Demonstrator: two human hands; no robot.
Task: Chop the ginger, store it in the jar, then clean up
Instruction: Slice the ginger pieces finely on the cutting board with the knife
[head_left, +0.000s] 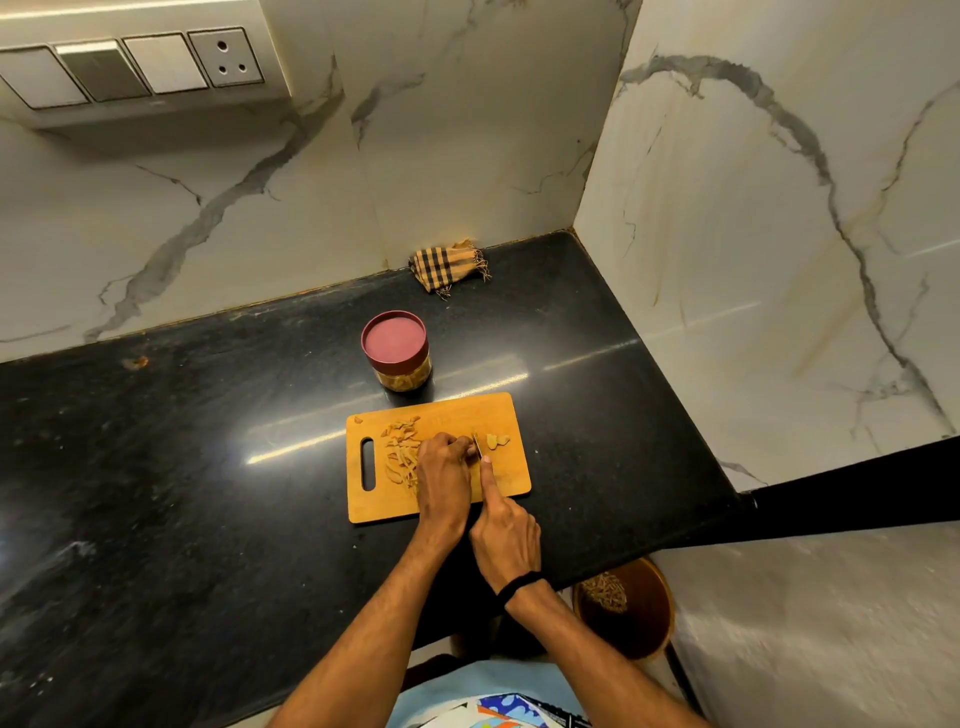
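Note:
A wooden cutting board (498, 410) lies on the black counter. Sliced ginger strips (400, 452) are piled on its left half. An uncut ginger piece (497, 441) sits to the right of the knife blade (476, 445). My left hand (441, 470) presses down on ginger just left of the blade, fingers curled. My right hand (503, 525) grips the knife, index finger stretched along its back; the handle is hidden in my palm. A jar (397, 351) with a dark red lid stands behind the board, shut, with ginger pieces visible inside.
A checked cloth (447, 265) lies crumpled at the back against the marble wall. A brown bin (631, 605) with scraps inside stands on the floor below the counter's right edge. Wall switches and a socket (226, 57) sit at upper left.

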